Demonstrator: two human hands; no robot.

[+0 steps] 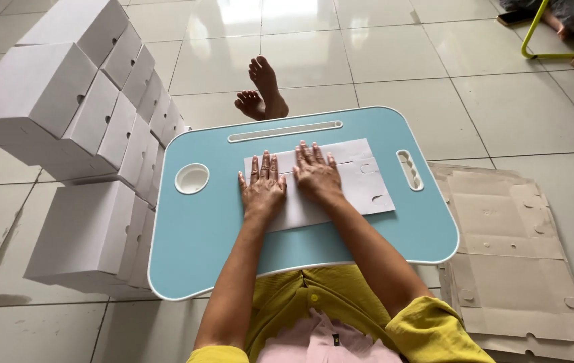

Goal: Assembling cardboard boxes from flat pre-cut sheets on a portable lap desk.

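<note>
Hands lie side by side, palms down, on a flat white cardboard blank (341,185) spread across the light blue worktop (233,242). The left hand (263,189) has its fingers (265,166) straight and close together, pressed flat on the near-left part of the sheet, clamped on nothing. The right hand (316,173) rests just beside it, fingers (311,153) slightly spread, also flat on the card. The sheet reaches well past the right fingers toward a slotted handle hole (410,169) in the worktop. Left of the left fingers is a round cup recess (192,178); beyond both sets of fingertips runs a long narrow groove (285,130). Farther left, on the tiled floor (488,101), stand stacked white folded boxes (78,128). To the right of the worktop lies a pile of flat brown-backed blanks (509,262).
</note>
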